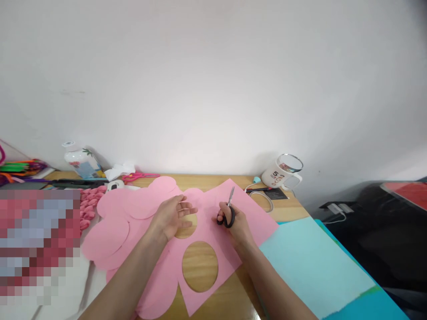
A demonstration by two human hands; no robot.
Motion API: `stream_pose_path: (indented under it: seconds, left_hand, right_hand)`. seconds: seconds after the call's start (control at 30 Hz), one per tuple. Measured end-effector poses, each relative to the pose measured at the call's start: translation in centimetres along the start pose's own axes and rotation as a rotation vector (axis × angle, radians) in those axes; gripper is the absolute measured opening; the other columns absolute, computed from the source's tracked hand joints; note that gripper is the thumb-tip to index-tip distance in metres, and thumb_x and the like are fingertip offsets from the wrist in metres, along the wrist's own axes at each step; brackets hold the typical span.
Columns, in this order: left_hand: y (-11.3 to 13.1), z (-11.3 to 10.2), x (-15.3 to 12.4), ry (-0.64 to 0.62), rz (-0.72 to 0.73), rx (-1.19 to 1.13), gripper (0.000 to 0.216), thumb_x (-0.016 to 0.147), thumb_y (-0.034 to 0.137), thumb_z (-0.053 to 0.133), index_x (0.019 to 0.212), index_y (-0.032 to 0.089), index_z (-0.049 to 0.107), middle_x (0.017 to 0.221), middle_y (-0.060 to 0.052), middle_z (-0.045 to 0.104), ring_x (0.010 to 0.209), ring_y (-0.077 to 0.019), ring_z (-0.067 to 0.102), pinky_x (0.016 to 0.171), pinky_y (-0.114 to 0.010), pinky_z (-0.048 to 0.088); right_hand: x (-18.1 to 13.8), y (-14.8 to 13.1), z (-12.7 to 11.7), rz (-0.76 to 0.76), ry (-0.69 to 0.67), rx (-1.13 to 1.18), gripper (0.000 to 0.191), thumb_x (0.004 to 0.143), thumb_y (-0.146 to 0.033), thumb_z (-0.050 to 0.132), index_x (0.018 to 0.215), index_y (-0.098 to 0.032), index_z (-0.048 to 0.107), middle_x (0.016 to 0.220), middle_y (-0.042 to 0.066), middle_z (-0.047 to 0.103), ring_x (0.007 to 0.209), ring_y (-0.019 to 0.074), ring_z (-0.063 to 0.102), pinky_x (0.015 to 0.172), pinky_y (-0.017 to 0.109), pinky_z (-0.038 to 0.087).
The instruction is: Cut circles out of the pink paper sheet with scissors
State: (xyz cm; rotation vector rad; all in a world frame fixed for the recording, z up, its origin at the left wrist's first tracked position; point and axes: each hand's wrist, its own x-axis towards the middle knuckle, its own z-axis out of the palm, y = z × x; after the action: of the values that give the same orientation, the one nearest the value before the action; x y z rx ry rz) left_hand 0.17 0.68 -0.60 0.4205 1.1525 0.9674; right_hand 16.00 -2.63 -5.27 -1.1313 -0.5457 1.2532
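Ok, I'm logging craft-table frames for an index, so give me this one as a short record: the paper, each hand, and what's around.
pink sheet: beneath both hands, two cut-out holes showing the wooden table
left hand: open, partly covering the farther hole; contact unclear
right hand: holds black-handled scissors, blades toward the wall
left side: overlapping rounded pink pieces
right side: light blue sheet
behind: white bottle and pink scissors on the left, white mug on the right

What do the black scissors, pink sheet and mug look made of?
Black scissors: blades metal, silvery; handles smooth, probably plastic. Pink sheet: matte, crisply cut, perhaps paper or foam. Mug: glossy white, perhaps enamel or ceramic; silvery rim looks metal.
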Motion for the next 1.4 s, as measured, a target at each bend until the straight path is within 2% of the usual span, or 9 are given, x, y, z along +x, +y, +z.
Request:
stream_pose_path:
  seconds: [0.23,0.4,0.5,0.57,0.8,0.97,1.1,1.27,1.4]
  left_hand:
    - [-0.9,0.8,-0.6,-0.186,0.057,0.237,0.014,0.077,0.024,0.051,0.065,0.016,0.05,0.053,0.002,0.05,0.054,-0.0134,0.054,0.05,-0.027,0.047]
    - [-0.1,0.7,-1.6,-0.234,0.173,0.425,0.019,0.071,0.021,0.059,0.055,0.015,0.05,0.043,0.004,0.049,0.041,-0.0066,0.042,0.038,-0.014,0.028]
    - [-0.2,0.3,-1.6,-0.377,0.122,0.619,0.025,0.074,0.034,0.057,0.058,0.016,0.05,0.041,0.005,0.048,0.034,-0.0059,0.037,0.034,-0.016,0.019]
    - [-0.6,0.2,-1.3,-0.427,0.08,0.638,0.026,0.074,0.038,0.058,0.061,0.016,0.051,0.042,0.004,0.05,0.034,-0.0071,0.041,0.034,-0.016,0.022]
    - [-2.1,0.9,-0.4,-0.33,0.151,0.294,0.036,0.067,0.036,0.067,0.05,0.017,0.041,0.042,0.007,0.043,0.037,-0.0047,0.041,0.045,-0.021,0.041]
    - [-3.0,1.7,-0.6,-0.196,0.2,0.203,0.024,0.064,0.03,0.071,0.064,0.015,0.052,0.059,0.002,0.055,0.056,-0.0102,0.057,0.064,-0.027,0.05]
    - [-3.6,1.9,-1.1,-0.267,0.193,0.314,0.026,0.059,0.026,0.073,0.056,0.017,0.05,0.048,0.005,0.045,0.048,-0.0108,0.049,0.05,-0.023,0.043]
    - [-3.9,1.7,-1.4,-0.305,0.298,0.7,0.036,0.058,0.018,0.069,0.05,0.021,0.033,0.05,0.009,0.028,0.043,-0.0073,0.031,0.04,-0.02,0.028]
    - [-2.6,1.5,-1.5,-0.308,0.368,0.732,0.039,0.063,0.022,0.064,0.052,0.021,0.026,0.055,0.009,0.021,0.047,-0.0066,0.021,0.04,-0.019,0.021]
  right_hand:
    - [0.2,0.2,0.0,0.03,0.016,0.045,0.028,0.06,-0.035,0.076,0.062,-0.016,0.055,0.047,-0.006,0.048,0.044,0.0076,0.043,0.049,0.024,0.049]
    - [0.3,0.1,0.0,0.045,0.022,0.077,0.028,0.058,-0.034,0.077,0.061,-0.016,0.056,0.048,-0.005,0.049,0.043,0.0082,0.044,0.046,0.025,0.049]
    - [0.4,0.3,0.0,0.034,-0.003,0.075,0.028,0.059,-0.034,0.076,0.059,-0.016,0.055,0.047,-0.006,0.048,0.043,0.0079,0.044,0.046,0.024,0.048]
    - [0.4,0.3,0.0,0.033,-0.016,0.05,0.028,0.06,-0.033,0.076,0.057,-0.016,0.053,0.047,-0.006,0.047,0.043,0.0081,0.044,0.046,0.025,0.048]
    - [0.5,0.3,-0.1,0.029,0.007,0.033,0.028,0.061,-0.034,0.074,0.057,-0.016,0.053,0.047,-0.005,0.048,0.043,0.0088,0.044,0.044,0.024,0.044]
    - [0.5,0.2,0.0,0.036,0.013,0.082,0.026,0.06,-0.031,0.075,0.057,-0.016,0.054,0.047,-0.005,0.049,0.042,0.0083,0.044,0.044,0.023,0.043]
    - [0.7,0.1,-0.2,0.048,0.017,0.103,0.028,0.057,-0.033,0.076,0.057,-0.016,0.054,0.047,-0.004,0.05,0.041,0.0088,0.045,0.043,0.025,0.044]
    - [0.5,-0.2,-0.3,0.052,0.031,0.111,0.027,0.059,-0.034,0.075,0.061,-0.017,0.055,0.05,-0.004,0.05,0.043,0.0095,0.045,0.046,0.026,0.045]
    - [-0.4,-1.1,0.0,-0.19,0.0,-0.008,0.022,0.07,-0.032,0.068,0.063,-0.018,0.053,0.052,-0.005,0.049,0.05,0.01,0.047,0.055,0.026,0.045]
